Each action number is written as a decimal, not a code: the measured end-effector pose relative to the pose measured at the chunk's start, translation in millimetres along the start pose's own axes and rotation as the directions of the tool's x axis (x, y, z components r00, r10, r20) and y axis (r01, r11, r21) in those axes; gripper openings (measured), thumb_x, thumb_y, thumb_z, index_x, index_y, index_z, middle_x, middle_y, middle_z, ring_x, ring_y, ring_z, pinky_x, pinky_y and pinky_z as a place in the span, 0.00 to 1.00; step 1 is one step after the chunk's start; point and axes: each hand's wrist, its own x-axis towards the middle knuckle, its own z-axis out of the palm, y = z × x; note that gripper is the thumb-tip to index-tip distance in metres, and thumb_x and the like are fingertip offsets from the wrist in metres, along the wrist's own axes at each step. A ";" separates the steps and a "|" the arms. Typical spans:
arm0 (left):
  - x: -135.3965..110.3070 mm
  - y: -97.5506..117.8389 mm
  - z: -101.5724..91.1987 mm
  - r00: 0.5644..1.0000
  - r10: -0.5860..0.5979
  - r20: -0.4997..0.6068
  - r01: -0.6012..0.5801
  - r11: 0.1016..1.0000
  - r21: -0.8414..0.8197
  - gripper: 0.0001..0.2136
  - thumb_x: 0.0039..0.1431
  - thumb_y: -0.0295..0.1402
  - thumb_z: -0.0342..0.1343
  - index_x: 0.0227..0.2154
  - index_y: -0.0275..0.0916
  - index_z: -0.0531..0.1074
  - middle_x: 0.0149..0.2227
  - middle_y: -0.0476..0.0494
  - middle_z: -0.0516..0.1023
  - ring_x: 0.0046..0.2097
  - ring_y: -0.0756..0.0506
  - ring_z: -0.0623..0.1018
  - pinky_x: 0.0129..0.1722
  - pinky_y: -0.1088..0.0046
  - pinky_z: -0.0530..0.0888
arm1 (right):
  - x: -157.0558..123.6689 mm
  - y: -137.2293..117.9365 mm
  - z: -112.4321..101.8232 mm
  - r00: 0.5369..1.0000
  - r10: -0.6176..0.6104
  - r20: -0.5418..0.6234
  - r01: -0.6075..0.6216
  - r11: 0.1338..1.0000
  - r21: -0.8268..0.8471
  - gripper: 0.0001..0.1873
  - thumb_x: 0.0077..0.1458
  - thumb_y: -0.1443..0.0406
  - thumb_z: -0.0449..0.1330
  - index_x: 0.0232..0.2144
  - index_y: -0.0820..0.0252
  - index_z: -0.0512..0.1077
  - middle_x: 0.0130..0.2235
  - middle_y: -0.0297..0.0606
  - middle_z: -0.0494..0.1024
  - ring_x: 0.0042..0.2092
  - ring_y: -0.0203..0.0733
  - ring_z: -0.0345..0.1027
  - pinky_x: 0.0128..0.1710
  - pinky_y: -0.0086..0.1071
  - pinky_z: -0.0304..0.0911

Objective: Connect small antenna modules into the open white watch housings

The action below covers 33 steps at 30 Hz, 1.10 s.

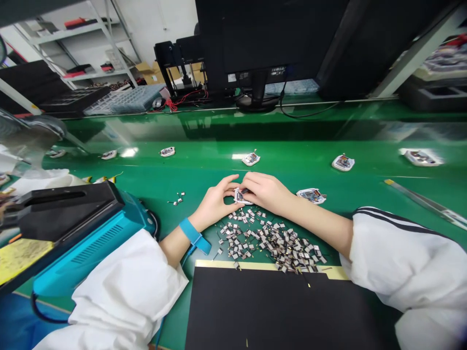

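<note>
1. White sleeves [120, 296] lie nearest, beside a black mat [277, 311].
2. Left hand [213, 201] and right hand [264, 192] pinch a small circuit board [241, 197] between curled fingers [251, 182], beside a heap of small components [270, 240] on the green surface [204, 167].

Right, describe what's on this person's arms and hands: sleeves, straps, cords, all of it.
The left hand and the right hand are bare, without gloves. The left arm wears a loose, plain white fabric sleeve, the right a loose white fabric sleeve with black stripes near its cuff. A bright blue wrist strap circles the left wrist, with a thin blue cord trailing from it.
</note>
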 end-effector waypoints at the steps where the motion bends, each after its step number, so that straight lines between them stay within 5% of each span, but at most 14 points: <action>1: -0.1 0.4 -0.1 1.000 -0.002 0.002 0.002 1.000 0.000 0.30 0.43 0.27 0.59 0.50 0.37 0.54 0.44 0.41 0.70 0.41 0.49 0.73 0.46 0.71 0.72 | -0.6 -0.3 1.7 0.999 0.038 -0.013 -0.037 0.997 0.070 0.09 0.53 0.66 0.52 0.28 0.67 0.69 0.27 0.39 0.68 0.29 0.36 0.61 0.28 0.28 0.58; 5: -0.5 2.8 0.2 1.000 -0.005 0.006 0.005 1.000 0.011 0.29 0.43 0.26 0.59 0.50 0.37 0.54 0.44 0.42 0.71 0.42 0.49 0.73 0.46 0.72 0.71 | -0.6 -1.3 0.5 0.995 0.098 -0.021 -0.092 0.979 0.184 0.06 0.52 0.71 0.52 0.30 0.65 0.70 0.29 0.36 0.70 0.31 0.32 0.64 0.30 0.23 0.60; 11: 0.1 2.8 0.8 1.000 -0.012 -0.027 0.012 1.000 0.021 0.28 0.43 0.25 0.59 0.48 0.37 0.55 0.44 0.42 0.70 0.41 0.49 0.74 0.45 0.71 0.71 | 3.0 0.5 -10.3 0.979 0.176 0.103 -0.187 0.976 0.110 0.06 0.48 0.74 0.54 0.29 0.65 0.71 0.30 0.38 0.71 0.33 0.38 0.65 0.33 0.30 0.61; 15: -0.4 2.6 1.0 0.998 -0.001 -0.060 0.000 1.000 -0.019 0.27 0.43 0.25 0.60 0.47 0.37 0.56 0.42 0.43 0.71 0.40 0.50 0.74 0.45 0.72 0.72 | 3.1 -2.1 -8.0 0.978 0.205 0.039 -0.209 0.959 0.193 0.05 0.49 0.73 0.54 0.28 0.66 0.70 0.29 0.39 0.70 0.33 0.37 0.63 0.33 0.30 0.60; 18: -1.3 3.5 2.0 0.997 -0.011 -0.081 0.003 0.995 -0.096 0.27 0.42 0.25 0.60 0.46 0.37 0.57 0.42 0.43 0.71 0.41 0.50 0.74 0.45 0.72 0.72 | 2.8 -5.4 -3.9 0.947 0.321 -0.033 -0.286 0.883 0.373 0.04 0.49 0.71 0.56 0.27 0.64 0.71 0.28 0.36 0.68 0.31 0.34 0.62 0.29 0.27 0.59; 22: -1.7 4.7 3.8 0.991 -0.072 -0.115 0.047 0.978 -0.202 0.28 0.40 0.25 0.61 0.46 0.35 0.57 0.41 0.41 0.71 0.42 0.48 0.74 0.46 0.69 0.71 | 2.6 -8.0 0.1 0.875 0.483 0.013 -0.418 0.742 0.525 0.04 0.47 0.67 0.58 0.27 0.63 0.72 0.26 0.34 0.65 0.27 0.31 0.58 0.24 0.25 0.55; 33: -1.2 5.6 4.3 0.981 -0.146 -0.124 0.110 0.959 -0.263 0.28 0.38 0.23 0.62 0.44 0.36 0.58 0.41 0.40 0.71 0.42 0.47 0.74 0.47 0.66 0.71 | 2.3 -5.5 -1.3 0.853 0.508 0.120 -0.478 0.667 0.572 0.07 0.48 0.65 0.57 0.27 0.65 0.72 0.24 0.32 0.63 0.24 0.28 0.53 0.22 0.24 0.51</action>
